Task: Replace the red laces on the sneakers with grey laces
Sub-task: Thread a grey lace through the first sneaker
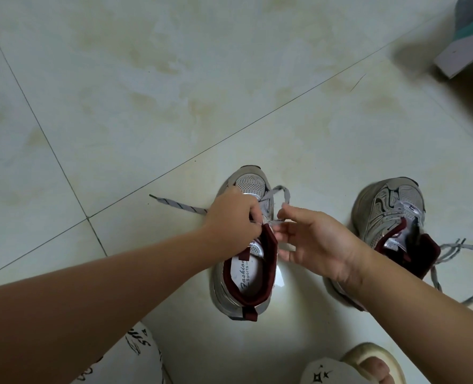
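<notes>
Left hand: the left hand [231, 220] sits over the lacing area of the near sneaker [247, 253], fingers curled down and pinching the grey lace [180, 205] at the upper eyelets.
Right hand: the right hand [317, 241] is just beside the same shoe's right side, palm turned inward; thumb and forefinger pinch a short stretch of the grey lace near the top eyelet, the other fingers loosely spread.
Grey lace: one end trails left from under the left hand, flat on the floor [119, 92], tip pointing away; a loop rises past the toe side between the two hands.
Near sneaker: stands upright on the floor, toe pointing away from the person, maroon collar open, insole printing visible.
Second sneaker [390, 217]: stands to the right, well apart from the left hand, partly behind the right wrist; its own grey lace [456, 261] spills loose on the floor at its right.
Foreground: a slippered foot [373, 364] and patterned white trouser legs [138, 356] at the bottom edge.
</notes>
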### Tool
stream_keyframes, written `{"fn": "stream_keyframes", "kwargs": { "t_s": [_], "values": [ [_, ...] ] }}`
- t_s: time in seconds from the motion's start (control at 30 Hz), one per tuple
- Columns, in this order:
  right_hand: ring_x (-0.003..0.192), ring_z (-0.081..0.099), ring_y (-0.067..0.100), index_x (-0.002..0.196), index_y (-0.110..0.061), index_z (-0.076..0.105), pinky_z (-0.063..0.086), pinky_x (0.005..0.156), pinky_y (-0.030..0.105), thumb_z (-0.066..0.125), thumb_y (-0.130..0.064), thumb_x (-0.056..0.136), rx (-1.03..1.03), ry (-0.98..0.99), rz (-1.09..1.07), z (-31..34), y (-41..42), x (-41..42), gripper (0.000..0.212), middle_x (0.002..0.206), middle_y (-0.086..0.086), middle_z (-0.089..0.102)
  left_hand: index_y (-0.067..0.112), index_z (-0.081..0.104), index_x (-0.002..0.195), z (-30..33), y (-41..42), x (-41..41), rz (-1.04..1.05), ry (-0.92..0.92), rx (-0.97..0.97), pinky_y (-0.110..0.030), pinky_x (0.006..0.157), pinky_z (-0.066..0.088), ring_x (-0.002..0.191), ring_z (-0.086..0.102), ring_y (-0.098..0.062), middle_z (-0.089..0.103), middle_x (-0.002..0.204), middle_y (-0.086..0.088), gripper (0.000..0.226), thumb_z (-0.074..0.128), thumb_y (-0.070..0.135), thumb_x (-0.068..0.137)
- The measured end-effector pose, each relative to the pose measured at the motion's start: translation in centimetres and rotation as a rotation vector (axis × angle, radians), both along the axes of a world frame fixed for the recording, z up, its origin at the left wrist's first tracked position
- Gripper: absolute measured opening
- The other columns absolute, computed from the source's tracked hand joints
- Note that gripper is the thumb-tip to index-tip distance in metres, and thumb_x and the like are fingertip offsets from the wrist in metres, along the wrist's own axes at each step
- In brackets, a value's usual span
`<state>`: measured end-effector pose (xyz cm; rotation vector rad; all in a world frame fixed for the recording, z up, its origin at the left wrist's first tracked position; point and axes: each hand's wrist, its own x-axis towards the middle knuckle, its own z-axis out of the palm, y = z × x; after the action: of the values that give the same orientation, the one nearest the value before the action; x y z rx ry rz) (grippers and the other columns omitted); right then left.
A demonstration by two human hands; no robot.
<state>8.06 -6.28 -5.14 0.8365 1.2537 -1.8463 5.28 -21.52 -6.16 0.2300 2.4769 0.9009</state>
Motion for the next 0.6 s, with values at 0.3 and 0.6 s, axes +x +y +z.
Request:
{"fn": "stream_keyframes", "kwargs": {
  "t_s": [0.3, 0.6],
  "values": [
    [0.068, 0.055, 0.014, 0.103, -0.011, 0.045, 0.045, 0.060, 0.027, 0.059, -0.008, 0.085, 0.323, 0.169, 0.133, 0.4, -1.1, 1.6, 0.023, 0.086, 0.004, 0.057, 0.021, 0.051, 0.060, 3.0, -1.7, -0.1, 0.061, -0.005, 0.226, -0.010, 0.057, 0.038, 0.061, 0.051, -0.005, 0.057, 0.065, 0.007, 0.029, 0.068, 0.003, 0.074],
    [0.067, 0.056, 0.014, 0.099, -0.009, 0.052, 0.051, 0.060, 0.029, 0.061, -0.007, 0.084, 0.337, 0.146, 0.158, 0.9, -0.7, 1.1, 0.017, 0.083, 0.006, 0.058, 0.021, 0.059, 0.067, 6.6, -4.1, -0.4, -0.283, -0.314, 0.439, -0.014, 0.068, 0.049, 0.074, 0.065, -0.007, 0.069, 0.078, -0.001, 0.025, 0.069, -0.001, 0.074]
  ]
}}
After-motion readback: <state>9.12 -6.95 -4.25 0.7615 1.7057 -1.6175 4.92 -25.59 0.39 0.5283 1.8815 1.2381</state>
